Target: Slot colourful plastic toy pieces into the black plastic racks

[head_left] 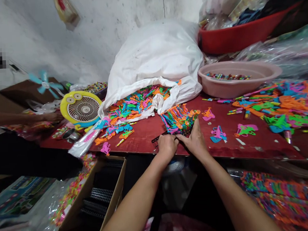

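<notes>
My left hand (167, 146) is closed on a black toothed strip (157, 139) lying at the front edge of the red table (144, 136). My right hand (195, 139) rests beside it, fingers pressed on a bundle of bright plastic toy pieces (178, 118) set up on that strip. Loose pieces, pink and blue (217, 134) and green (246, 129), lie just right of my right hand.
A white sack (156, 57) spills coloured pieces behind the bundle. A pink basin (237, 78) and a red tub (242, 35) stand at the back right, with a heap of pieces (283, 108) at right. A yellow fan (80, 108) and another person's arm (21, 118) are at left. An open carton (101, 196) sits below.
</notes>
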A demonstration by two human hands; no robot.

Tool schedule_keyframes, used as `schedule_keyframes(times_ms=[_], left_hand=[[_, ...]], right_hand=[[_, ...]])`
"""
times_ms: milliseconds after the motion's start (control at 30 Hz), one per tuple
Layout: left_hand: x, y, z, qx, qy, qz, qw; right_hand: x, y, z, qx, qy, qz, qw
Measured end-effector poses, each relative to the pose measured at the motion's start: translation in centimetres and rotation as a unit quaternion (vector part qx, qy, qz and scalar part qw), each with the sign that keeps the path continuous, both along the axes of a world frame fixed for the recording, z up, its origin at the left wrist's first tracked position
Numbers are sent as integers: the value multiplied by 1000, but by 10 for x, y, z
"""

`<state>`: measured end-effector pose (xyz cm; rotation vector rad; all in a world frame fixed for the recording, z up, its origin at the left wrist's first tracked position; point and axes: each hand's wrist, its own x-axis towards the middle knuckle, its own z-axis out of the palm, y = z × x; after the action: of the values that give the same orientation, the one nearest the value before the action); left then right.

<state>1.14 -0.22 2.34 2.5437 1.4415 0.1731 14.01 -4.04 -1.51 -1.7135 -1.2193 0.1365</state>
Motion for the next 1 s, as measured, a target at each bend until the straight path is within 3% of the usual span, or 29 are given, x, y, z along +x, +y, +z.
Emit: schedule_keyframes(times_ms=[367, 600, 833, 1000], left_hand=[[0, -10, -13, 51, -65, 11, 997], [2, -7, -11, 48, -41, -4, 998], [2, -5, -11, 50, -24, -15, 998], [2, -4, -9, 51, -11, -26, 998]], right_hand=[[8, -3, -1, 25, 45, 48, 998], [11, -8, 5, 4, 112, 68, 991], [21, -14, 15, 11, 220, 201, 954], [20, -8, 10, 36, 159, 130, 978]])
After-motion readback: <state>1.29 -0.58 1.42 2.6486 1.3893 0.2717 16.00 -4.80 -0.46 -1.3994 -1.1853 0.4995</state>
